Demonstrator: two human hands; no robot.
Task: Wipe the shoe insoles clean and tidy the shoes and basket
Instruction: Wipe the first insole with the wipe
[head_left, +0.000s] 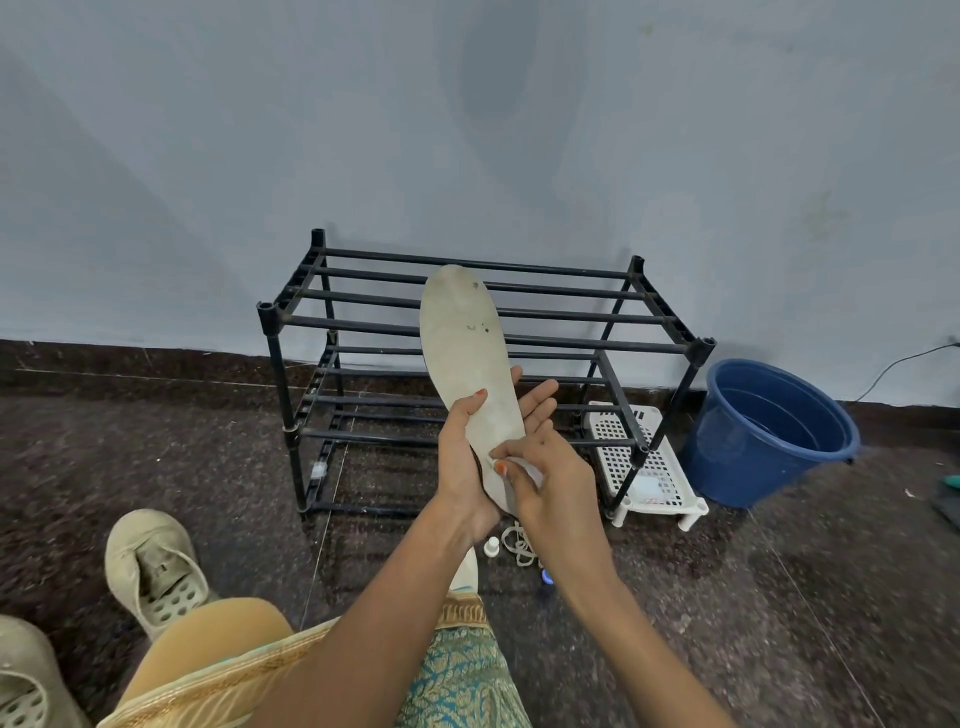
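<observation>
Head view: the insole (467, 338) is standing upright in the air before the black shoe rack (571, 340), well off the floor. The left hand (465, 462) is holding its lower half, grip wrapping round from behind, thumb on the face. The right hand (553, 480) is pinching what looks like a small white wipe (531, 474) against the heel end. The insole is looking thin, light and bendy, its matte face stained, so backing it behind the rubbed spot is probably stopping it folding.

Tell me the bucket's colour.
Plain blue; the bucket beside the rack shows clearly in the head view.
</observation>
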